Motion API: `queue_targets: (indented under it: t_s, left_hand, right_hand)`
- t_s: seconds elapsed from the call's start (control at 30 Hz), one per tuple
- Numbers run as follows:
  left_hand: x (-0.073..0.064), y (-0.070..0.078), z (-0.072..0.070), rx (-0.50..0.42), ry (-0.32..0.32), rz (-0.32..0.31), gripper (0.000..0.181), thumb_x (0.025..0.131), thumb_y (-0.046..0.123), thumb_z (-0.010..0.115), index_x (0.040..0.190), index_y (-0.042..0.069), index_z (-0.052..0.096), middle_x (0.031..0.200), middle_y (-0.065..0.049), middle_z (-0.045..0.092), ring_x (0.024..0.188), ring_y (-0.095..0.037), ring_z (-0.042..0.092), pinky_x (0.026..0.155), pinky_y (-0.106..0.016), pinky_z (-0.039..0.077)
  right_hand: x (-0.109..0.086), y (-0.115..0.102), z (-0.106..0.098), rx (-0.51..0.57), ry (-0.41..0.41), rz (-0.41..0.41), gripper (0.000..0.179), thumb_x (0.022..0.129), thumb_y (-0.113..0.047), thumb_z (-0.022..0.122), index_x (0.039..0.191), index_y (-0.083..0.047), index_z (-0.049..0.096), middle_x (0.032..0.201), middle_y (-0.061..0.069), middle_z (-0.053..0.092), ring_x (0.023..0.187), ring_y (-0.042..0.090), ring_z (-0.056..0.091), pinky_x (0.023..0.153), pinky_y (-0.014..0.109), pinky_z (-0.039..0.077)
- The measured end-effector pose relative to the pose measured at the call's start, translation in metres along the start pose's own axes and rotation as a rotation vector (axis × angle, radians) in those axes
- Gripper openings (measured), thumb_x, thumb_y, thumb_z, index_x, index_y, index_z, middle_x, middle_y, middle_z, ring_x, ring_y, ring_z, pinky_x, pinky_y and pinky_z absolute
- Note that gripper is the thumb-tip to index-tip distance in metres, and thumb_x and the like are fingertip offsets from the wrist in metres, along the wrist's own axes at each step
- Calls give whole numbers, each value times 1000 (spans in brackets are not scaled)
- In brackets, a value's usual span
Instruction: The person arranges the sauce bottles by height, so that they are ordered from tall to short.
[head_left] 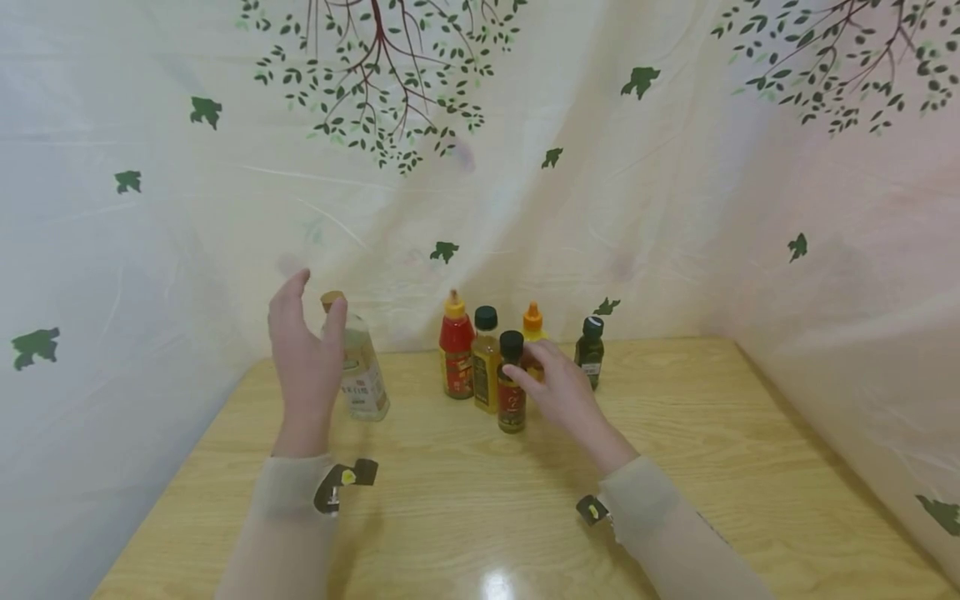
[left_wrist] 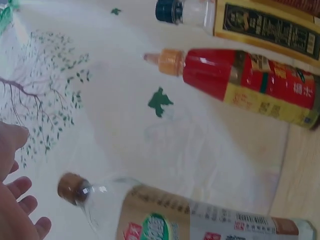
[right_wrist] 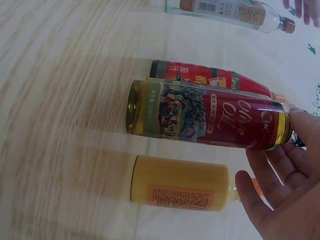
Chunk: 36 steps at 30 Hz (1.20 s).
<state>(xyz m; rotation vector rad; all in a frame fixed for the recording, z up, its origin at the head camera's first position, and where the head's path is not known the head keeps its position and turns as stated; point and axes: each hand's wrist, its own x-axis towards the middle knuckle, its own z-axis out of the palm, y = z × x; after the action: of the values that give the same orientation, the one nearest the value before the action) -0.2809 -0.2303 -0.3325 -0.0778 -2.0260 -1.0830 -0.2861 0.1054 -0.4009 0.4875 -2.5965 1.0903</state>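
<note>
Wooden table [head_left: 465, 508] seen across lower frame. Red-labelled, dark-capped olive oil bottle [head_left: 512, 402], golden inside, pinched at neck by right hand [head_left: 561, 387], lower centre. Left hand [head_left: 306, 358] spread, nothing held, centre left.

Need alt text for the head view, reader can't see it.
A person's right grip holds a red-labelled olive oil bottle by the neck over a wood-grain table. The left grip is open near a clear bottle. Farther back stand a red squeeze bottle, a green-capped bottle, a yellow squeeze bottle and a dark bottle.
</note>
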Motion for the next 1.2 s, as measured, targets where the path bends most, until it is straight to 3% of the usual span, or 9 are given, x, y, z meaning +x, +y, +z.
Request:
queue_targets:
  t_s: [0.1,0.2,0.33,0.43,0.67,0.9,1.2]
  left_hand:
    - [-4,12,3,-27,22,61,60,111,31,70,163,8,50,165,-10,49,153,-28,42,129,-48,35]
    - [-8,22,13,-39,25,136,58,109,23,74,159,4,53,159,-16,54,140,-36,52,118,-51,44]
    - [-12,34,28,-50,-23,197,59,108,21,75,158,0,53,156,-21,55,138,-39,53,117,-54,45]
    - [-14,40,39,-60,-90,170,60,110,26,73,160,2,52,160,-17,53,150,-35,46,126,-55,38]
    - [-21,37,68,-74,-232,27,61,112,32,69,165,11,48,165,-11,49,154,-30,44,128,-53,38]
    - [-27,32,93,-65,-299,-69,60,112,35,68,165,14,49,168,-8,48,154,-29,45,127,-53,40]
    - [-31,26,116,-100,-332,-108,58,113,30,68,163,7,50,159,-15,55,148,-34,51,125,-52,42]
  right_hand:
    - [1,1,1,6,7,-12,40,109,-39,73,135,-9,72,128,11,70,120,35,69,102,57,57]
    - [1,2,2,12,14,-22,38,108,-38,74,132,-9,73,125,10,70,117,35,69,100,56,58]
    - [1,3,1,5,21,-22,37,108,-38,74,132,-9,73,124,10,70,116,33,69,99,56,58]
    - [1,3,1,0,21,-19,37,108,-38,74,131,-9,73,124,10,70,116,32,69,99,55,58]
    - [1,2,1,5,17,-25,35,108,-37,74,129,-9,74,122,9,70,114,33,69,98,54,58]
    - [1,2,1,13,20,-29,33,108,-36,75,127,-9,74,121,10,70,113,36,70,97,54,58]
    - [1,3,2,3,33,-37,32,107,-36,76,126,-10,75,120,8,70,111,30,70,97,52,59]
